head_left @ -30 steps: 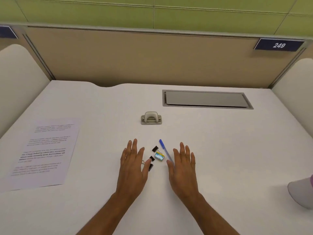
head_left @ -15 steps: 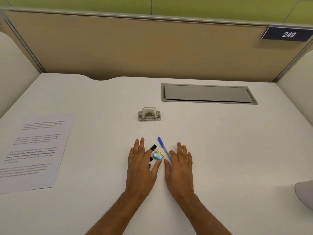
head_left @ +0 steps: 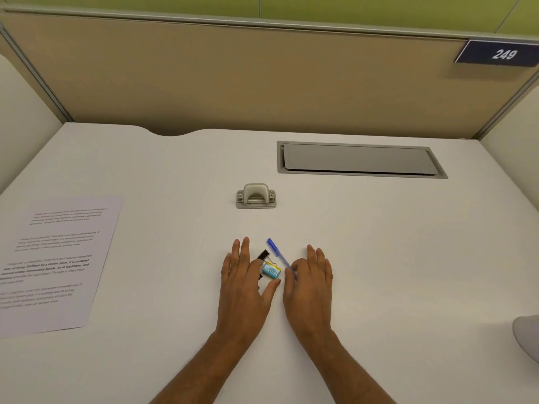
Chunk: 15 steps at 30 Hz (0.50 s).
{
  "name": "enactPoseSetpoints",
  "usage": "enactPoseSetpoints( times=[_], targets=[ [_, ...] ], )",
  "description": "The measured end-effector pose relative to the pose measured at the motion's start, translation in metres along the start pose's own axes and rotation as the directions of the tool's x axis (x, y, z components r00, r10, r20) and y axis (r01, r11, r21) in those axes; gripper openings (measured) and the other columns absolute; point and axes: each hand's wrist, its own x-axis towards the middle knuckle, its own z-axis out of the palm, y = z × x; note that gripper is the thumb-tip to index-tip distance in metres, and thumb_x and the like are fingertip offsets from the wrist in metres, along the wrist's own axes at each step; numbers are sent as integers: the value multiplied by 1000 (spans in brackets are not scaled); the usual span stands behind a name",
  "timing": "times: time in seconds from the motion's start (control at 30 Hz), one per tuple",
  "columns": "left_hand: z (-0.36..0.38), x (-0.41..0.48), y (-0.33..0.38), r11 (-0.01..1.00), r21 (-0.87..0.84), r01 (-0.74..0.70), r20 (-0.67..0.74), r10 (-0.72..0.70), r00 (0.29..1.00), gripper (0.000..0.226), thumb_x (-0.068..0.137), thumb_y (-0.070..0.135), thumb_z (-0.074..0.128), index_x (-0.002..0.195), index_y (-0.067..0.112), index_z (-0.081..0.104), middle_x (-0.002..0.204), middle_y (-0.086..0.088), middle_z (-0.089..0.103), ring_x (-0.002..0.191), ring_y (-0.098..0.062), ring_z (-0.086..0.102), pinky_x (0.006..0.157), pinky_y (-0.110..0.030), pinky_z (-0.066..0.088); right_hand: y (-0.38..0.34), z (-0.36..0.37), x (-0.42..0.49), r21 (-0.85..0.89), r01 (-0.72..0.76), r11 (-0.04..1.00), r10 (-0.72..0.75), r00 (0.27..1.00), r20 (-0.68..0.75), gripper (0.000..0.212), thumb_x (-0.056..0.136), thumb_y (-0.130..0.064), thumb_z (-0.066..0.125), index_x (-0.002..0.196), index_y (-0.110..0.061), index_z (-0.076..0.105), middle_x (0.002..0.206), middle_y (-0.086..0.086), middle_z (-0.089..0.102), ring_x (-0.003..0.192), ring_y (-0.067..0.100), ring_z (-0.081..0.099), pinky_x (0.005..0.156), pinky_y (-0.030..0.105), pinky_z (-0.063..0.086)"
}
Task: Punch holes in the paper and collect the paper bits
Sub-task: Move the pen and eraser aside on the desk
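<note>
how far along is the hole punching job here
Nothing looks done: the printed paper lies flat at the desk's left, apart from the hole punch. Nothing is held; the left hand and right hand rest flat beside the pen and clips. Punching and collecting bits remain.

White desk [head_left: 379, 258] holds paper [head_left: 55, 263], hole punch [head_left: 256, 196], pen [head_left: 278, 256].

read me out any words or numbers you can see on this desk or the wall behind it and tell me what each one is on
"249": white digits on the dark blue plate on the partition, top right.
Small blue and yellow packet between the hands: white lettering, seen upside down, not legible enough to quote.
Printed sheet of paper at the left: several paragraphs, one in bold, too small and blurred to read.
Hole punch: no marking visible.
</note>
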Motion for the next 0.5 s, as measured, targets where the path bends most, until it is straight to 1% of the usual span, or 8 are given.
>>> enactPoseSetpoints(
  times=[0.07,0.13,0.17,0.23,0.3,0.33,0.43,0.5],
  targets=[
    [2,2,1,1000,4,8,-17,-8,1000,65,88,60,49,127,12,66,158,-12,38,150,-28,26,123,-39,17,-2,-2,2,14,-14,1000,14,1000,-1,17,76,-15,85,81,-7,71,127,23,66,120,44,62,101,52,38],
    [3,4,3,1000,22,17,-29,-16,999,68,86,63,47,126,11,67,157,-12,39,148,-29,29,118,-46,20,-2,-3,2,29,-23,999,24,1000,-13,16,76,-14,85,80,-7,71,128,23,66,120,44,62,102,51,37],
    [4,5,4,999,31,23,-29,-22,999,69,85,65,47,126,11,67,158,-12,39,148,-29,29,118,-46,20,-1,-3,3,39,-31,999,31,999,-18,15,78,-13,83,80,-7,70,129,23,66,122,43,61,103,51,36],
    [5,6,4,998,45,52,-6,-52,999,80,86,75,40,129,12,65,161,-9,35,151,-26,25,121,-40,17,2,-4,3,69,-53,996,55,998,-15,10,84,-14,78,83,-8,70,133,21,63,128,41,57,108,49,32],
    [5,6,6,995,51,86,21,-88,996,91,86,82,27,134,13,61,164,-5,29,154,-21,18,124,-31,6,4,-6,3,87,-70,994,72,997,-11,9,86,-15,76,84,-9,70,135,19,62,130,40,55,110,49,32],
    [5,6,7,995,51,89,22,-90,996,88,86,81,30,131,13,62,163,-5,30,154,-21,18,124,-30,5,5,-6,2,87,-68,994,70,997,-18,9,85,-15,77,84,-9,70,134,19,63,129,40,56,109,50,34],
    [7,5,10,995,62,82,19,-83,996,62,86,62,54,121,12,67,160,-9,37,151,-26,26,123,-37,14,5,-7,1,120,-72,990,76,997,-23,8,84,-16,78,86,-10,72,132,17,65,127,39,58,106,54,42],
    [8,4,11,994,73,83,25,-85,996,57,87,56,59,121,11,67,158,-10,39,150,-28,28,123,-32,9,5,-8,0,166,-97,981,98,995,0,9,87,-19,74,90,-10,73,134,15,65,130,37,56,106,53,43]
  ],
)
